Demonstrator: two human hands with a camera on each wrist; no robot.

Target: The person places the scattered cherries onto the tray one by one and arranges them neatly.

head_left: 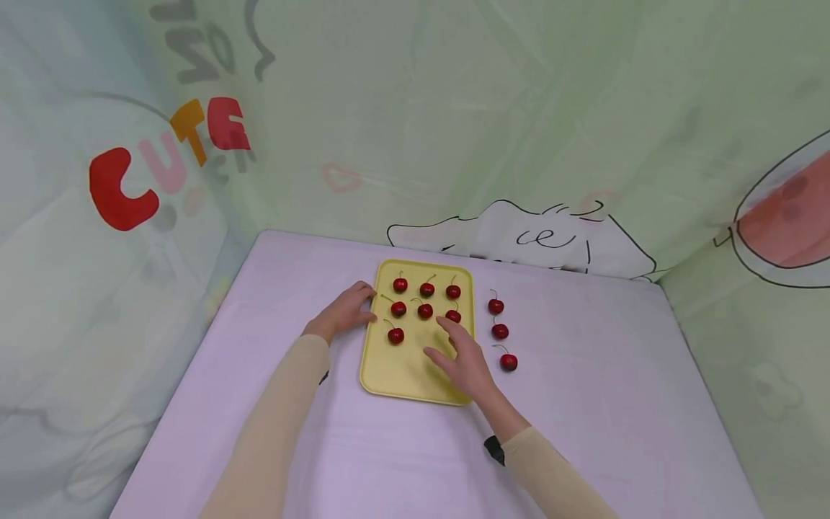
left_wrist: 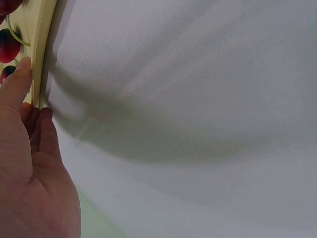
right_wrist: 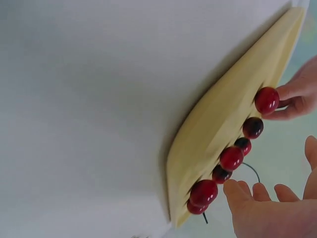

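Observation:
My left hand [head_left: 346, 311] holds the left rim of a yellow tray [head_left: 415, 378]; in the left wrist view its thumb [left_wrist: 18, 82] lies over the rim and the other fingertips touch the outer side. Red cherries with stems stand on the tray: three in the back row, such as the middle cherry [head_left: 426, 290], three in the row before it, and a single cherry [head_left: 395, 336] at the left of the front row. Above the tray's right part is my right hand [head_left: 465, 364], fingers apart and holding nothing. Its fingertips are near the right cherry [head_left: 453, 316] of the second row.
To the right of the tray, three more cherries lie in a line on the pale tablecloth [head_left: 596, 389]: a back cherry [head_left: 496, 306], a middle cherry [head_left: 500, 331] and a front cherry [head_left: 509, 362]. Printed cloth hangings [head_left: 415, 130] enclose the table's back and sides.

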